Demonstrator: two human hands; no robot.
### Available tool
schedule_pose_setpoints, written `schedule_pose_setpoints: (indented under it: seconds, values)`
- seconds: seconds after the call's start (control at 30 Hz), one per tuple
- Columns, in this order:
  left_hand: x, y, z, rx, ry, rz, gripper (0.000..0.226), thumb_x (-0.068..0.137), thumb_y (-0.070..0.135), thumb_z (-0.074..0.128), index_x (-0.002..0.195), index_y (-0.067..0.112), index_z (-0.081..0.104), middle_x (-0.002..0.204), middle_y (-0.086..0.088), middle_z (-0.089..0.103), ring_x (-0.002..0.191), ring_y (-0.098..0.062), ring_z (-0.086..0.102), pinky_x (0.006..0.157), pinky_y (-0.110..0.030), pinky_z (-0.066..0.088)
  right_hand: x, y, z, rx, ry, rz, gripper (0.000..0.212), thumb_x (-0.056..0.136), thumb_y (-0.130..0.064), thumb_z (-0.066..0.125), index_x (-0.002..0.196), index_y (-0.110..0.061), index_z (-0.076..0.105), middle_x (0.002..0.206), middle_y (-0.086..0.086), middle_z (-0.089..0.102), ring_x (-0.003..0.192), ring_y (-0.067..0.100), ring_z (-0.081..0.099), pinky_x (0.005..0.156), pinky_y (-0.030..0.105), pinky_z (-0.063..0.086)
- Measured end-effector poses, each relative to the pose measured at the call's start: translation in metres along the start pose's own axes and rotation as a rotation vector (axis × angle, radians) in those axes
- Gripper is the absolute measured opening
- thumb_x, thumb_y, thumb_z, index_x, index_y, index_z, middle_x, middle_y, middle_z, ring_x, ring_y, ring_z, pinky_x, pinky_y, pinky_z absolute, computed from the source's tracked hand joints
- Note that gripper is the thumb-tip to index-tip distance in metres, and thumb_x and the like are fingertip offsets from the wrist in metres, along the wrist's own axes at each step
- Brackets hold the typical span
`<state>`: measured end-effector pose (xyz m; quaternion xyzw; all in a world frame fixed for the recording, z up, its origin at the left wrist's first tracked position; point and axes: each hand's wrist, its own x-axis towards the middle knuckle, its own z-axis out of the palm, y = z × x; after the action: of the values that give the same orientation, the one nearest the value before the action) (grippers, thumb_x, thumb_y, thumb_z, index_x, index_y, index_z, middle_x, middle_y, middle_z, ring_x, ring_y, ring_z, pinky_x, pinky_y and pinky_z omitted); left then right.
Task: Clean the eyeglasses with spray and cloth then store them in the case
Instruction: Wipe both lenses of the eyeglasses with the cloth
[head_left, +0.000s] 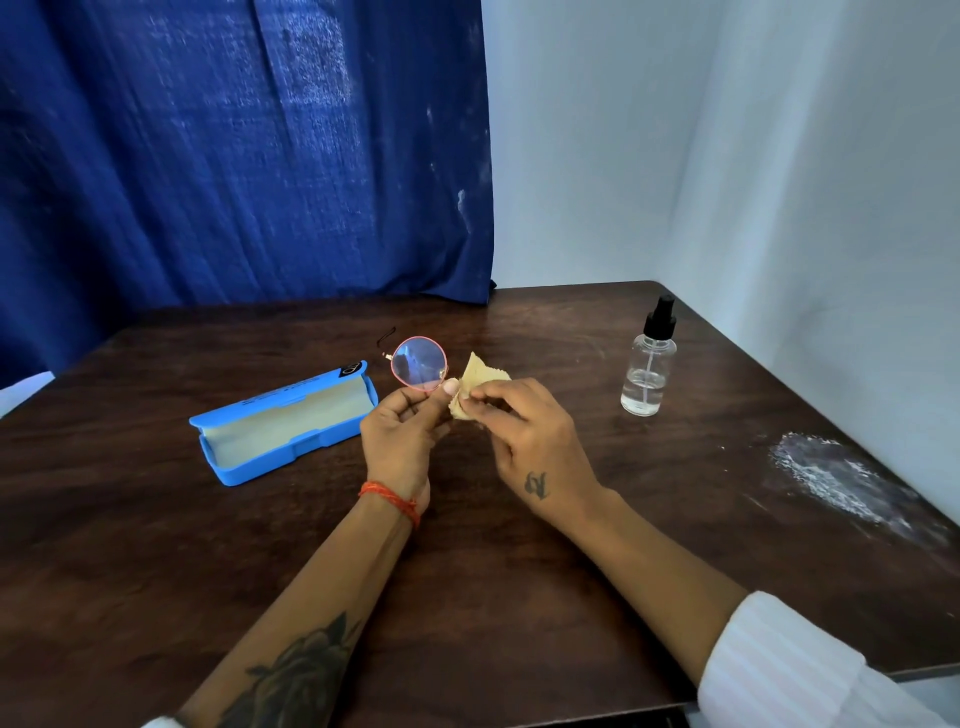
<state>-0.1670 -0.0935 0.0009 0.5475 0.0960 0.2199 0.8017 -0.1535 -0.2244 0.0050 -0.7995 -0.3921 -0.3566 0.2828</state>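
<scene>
Round eyeglasses (418, 362) with a thin pink rim are held above the table's middle by my left hand (402, 436), pinched near the bridge. One lens shows; the other is hidden behind a small beige cloth (477, 375). My right hand (530, 439) presses that cloth around the hidden lens. A black temple tip (386, 336) sticks out behind the frame. The blue eyeglass case (283, 426) lies open on the table to the left, its pale lining bare. A clear spray bottle (649, 364) with a black pump top stands upright to the right.
The dark wooden table (467, 571) runs to a blue curtain (234, 156) at the back and a white wall (805, 208) on the right. A white powdery smear (836, 475) marks the table near its right edge.
</scene>
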Motion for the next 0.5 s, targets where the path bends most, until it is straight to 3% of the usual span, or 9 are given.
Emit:
schedule_pose_setpoints:
  seconds: [0.17, 0.23, 0.3, 0.4, 0.5]
  values:
    - [-0.001, 0.001, 0.002, -0.005, -0.002, 0.016, 0.005, 0.078, 0.007, 0.068, 0.082, 0.009, 0.065, 0.065, 0.004, 0.073, 0.067, -0.006, 0.069, 0.061, -0.019, 0.056, -0.001, 0.004, -0.008, -0.007, -0.056, -0.064, 0.027, 0.071, 0.006, 0.05, 0.075, -0.005, 0.074, 0.08, 0.007, 0.07, 0.076, 0.029, 0.061, 0.072, 0.029, 0.052]
    - [0.0, 0.003, 0.002, -0.028, -0.005, 0.029, 0.004, 0.078, 0.004, 0.067, 0.081, 0.007, 0.065, 0.064, 0.002, 0.072, 0.065, -0.008, 0.069, 0.062, -0.02, 0.056, 0.001, 0.01, -0.012, 0.008, -0.025, -0.021, 0.027, 0.063, 0.01, 0.055, 0.069, -0.008, 0.075, 0.075, 0.003, 0.071, 0.072, 0.027, 0.061, 0.068, 0.028, 0.052]
    - [0.0, 0.006, 0.001, -0.016, -0.007, 0.066, 0.004, 0.079, 0.003, 0.066, 0.079, 0.006, 0.065, 0.063, 0.002, 0.072, 0.065, -0.008, 0.069, 0.062, -0.019, 0.056, 0.003, 0.019, -0.016, 0.027, 0.056, 0.065, 0.032, 0.056, 0.017, 0.063, 0.069, -0.01, 0.075, 0.075, 0.002, 0.072, 0.072, 0.025, 0.063, 0.07, 0.029, 0.053]
    - [0.0, 0.009, 0.0, 0.05, -0.026, 0.125, 0.005, 0.078, 0.004, 0.068, 0.076, 0.007, 0.066, 0.063, 0.004, 0.072, 0.066, -0.007, 0.069, 0.062, -0.019, 0.056, 0.01, 0.024, -0.021, 0.116, 0.252, 0.241, 0.034, 0.061, 0.019, 0.065, 0.075, -0.01, 0.076, 0.08, 0.005, 0.073, 0.079, 0.023, 0.066, 0.074, 0.039, 0.055]
    - [0.0, 0.009, 0.002, 0.102, -0.039, 0.152, 0.008, 0.076, 0.006, 0.07, 0.072, 0.012, 0.067, 0.064, 0.003, 0.072, 0.068, -0.009, 0.069, 0.063, -0.021, 0.056, 0.02, 0.017, -0.026, 0.227, 0.381, 0.243, 0.03, 0.067, 0.017, 0.065, 0.082, -0.007, 0.075, 0.083, 0.007, 0.072, 0.082, 0.018, 0.066, 0.072, 0.038, 0.056]
